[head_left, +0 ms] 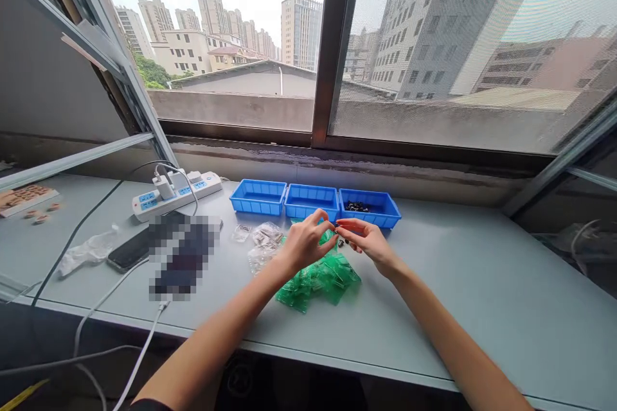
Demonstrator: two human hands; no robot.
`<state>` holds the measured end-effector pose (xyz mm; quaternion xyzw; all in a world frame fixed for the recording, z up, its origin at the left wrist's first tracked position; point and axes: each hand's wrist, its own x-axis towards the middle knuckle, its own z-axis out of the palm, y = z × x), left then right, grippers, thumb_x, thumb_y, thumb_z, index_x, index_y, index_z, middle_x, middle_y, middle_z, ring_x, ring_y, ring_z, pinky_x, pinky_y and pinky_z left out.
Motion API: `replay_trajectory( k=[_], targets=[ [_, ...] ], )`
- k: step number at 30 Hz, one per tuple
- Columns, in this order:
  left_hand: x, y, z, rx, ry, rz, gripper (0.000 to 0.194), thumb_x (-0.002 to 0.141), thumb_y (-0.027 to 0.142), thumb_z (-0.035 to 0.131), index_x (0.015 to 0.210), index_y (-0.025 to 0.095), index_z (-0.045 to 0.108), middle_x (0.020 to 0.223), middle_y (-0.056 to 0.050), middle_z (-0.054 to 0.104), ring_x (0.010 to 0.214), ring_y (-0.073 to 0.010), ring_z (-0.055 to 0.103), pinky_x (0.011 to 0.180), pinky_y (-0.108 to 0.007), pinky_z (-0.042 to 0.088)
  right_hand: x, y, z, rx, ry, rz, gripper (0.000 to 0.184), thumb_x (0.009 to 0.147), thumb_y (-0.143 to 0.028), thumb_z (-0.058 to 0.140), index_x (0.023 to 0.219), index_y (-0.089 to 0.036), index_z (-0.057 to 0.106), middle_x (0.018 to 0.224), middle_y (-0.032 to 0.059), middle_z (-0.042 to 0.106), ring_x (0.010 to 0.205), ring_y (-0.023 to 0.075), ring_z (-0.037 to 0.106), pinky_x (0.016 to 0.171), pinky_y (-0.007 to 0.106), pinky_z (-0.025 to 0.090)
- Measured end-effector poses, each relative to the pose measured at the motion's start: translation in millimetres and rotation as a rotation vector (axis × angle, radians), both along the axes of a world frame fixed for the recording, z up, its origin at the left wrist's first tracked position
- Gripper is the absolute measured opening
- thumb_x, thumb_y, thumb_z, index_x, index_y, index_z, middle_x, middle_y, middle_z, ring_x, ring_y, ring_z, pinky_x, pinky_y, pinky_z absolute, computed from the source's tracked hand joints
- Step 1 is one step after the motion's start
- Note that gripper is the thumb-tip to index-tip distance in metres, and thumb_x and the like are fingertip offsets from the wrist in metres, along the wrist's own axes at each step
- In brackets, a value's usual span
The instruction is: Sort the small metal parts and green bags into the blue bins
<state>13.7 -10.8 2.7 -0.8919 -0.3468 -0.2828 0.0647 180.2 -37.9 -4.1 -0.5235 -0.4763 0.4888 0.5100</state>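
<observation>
My left hand (308,241) and my right hand (369,241) meet above a pile of green plastic bags (322,279), fingertips almost touching. A small dark piece shows at the right fingertips, pinched between thumb and fingers; its kind is too small to tell. The left fingers are bent into a pinch, with green plastic behind them, and what they hold is hidden. A few small black parts (341,243) lie just below the right fingers. Beyond the hands, the right blue bin (385,212) contains more small black parts (357,207).
Two more blue bins, the left bin (258,205) and middle bin (311,202), stand beside it. Clear plastic bags (267,236) lie left of the green pile. Further left are a power strip (207,186), a dark phone (128,253), a pixelated device (186,263) and cables. A window rises behind.
</observation>
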Motion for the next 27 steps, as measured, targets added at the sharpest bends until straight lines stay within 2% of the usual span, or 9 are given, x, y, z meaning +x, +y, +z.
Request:
replay_trajectory(
  k=[9,14,18,20,24,27],
  targets=[
    [1.0,-1.8,1.2,0.009,-0.084,0.009,0.018,0.091,0.030,0.043,0.096,0.019,0.055,0.097,-0.002,0.058,0.069,-0.0097,0.061,0.051,-0.018,0.045,-2.3,-0.7,-3.4,-0.016,0.081,0.055,0.046,0.053,-0.049,0.078,0.086,-0.019,0.070,0.061,-0.0025,0.059,0.047,0.0068,0.039,0.045,0.024,0.026],
    [2.0,-2.0,0.1,-0.024,-0.033,0.014,0.021,0.093,0.032,0.040,0.099,0.019,0.055,0.098,-0.003,0.057,0.074,-0.0110,0.062,0.050,-0.018,0.044,-4.2,-3.8,-0.7,-0.048,0.103,0.014,0.049,0.050,-0.050,0.078,0.087,-0.019,0.069,0.057,-0.0046,0.055,0.045,0.0059,0.036,0.044,0.023,0.025],
    [3.3,-4.5,2.6,-0.091,0.078,0.040,0.023,0.093,0.034,0.041,0.095,0.017,0.057,0.100,-0.004,0.057,0.076,-0.0125,0.062,0.053,-0.019,0.045,-3.3,-2.4,-3.7,-0.061,0.053,0.007,0.049,0.051,-0.055,0.075,0.083,-0.018,0.071,0.051,-0.0045,0.051,0.045,0.0071,0.036,0.043,0.024,0.027],
    [3.6,-5.9,4.8,-0.124,0.128,0.054,0.025,0.093,0.036,0.041,0.095,0.017,0.058,0.101,-0.004,0.058,0.077,-0.0134,0.061,0.054,-0.020,0.046,-0.2,0.5,-8.5,-0.048,0.011,0.019,0.049,0.054,-0.057,0.074,0.084,-0.018,0.072,0.053,-0.0028,0.054,0.046,0.0078,0.038,0.043,0.024,0.028],
    [2.8,-6.4,6.8,-0.132,0.155,0.056,0.028,0.092,0.037,0.045,0.112,0.021,0.056,0.104,-0.005,0.057,0.080,-0.0143,0.060,0.053,-0.020,0.046,11.2,7.1,-14.9,-0.003,-0.048,-0.025,0.053,0.055,-0.061,0.071,0.087,-0.019,0.073,0.067,0.0023,0.063,0.046,0.0081,0.040,0.041,0.024,0.030],
    [1.4,-3.9,4.3,-0.106,0.137,0.043,0.020,0.090,0.030,0.049,0.104,0.025,0.063,0.108,-0.005,0.055,0.083,-0.0138,0.060,0.053,-0.019,0.045,20.6,9.9,-12.0,0.020,-0.053,-0.132,0.053,0.052,-0.062,0.072,0.083,-0.019,0.074,0.078,0.0059,0.068,0.045,0.0075,0.042,0.039,0.025,0.030]
  ],
)
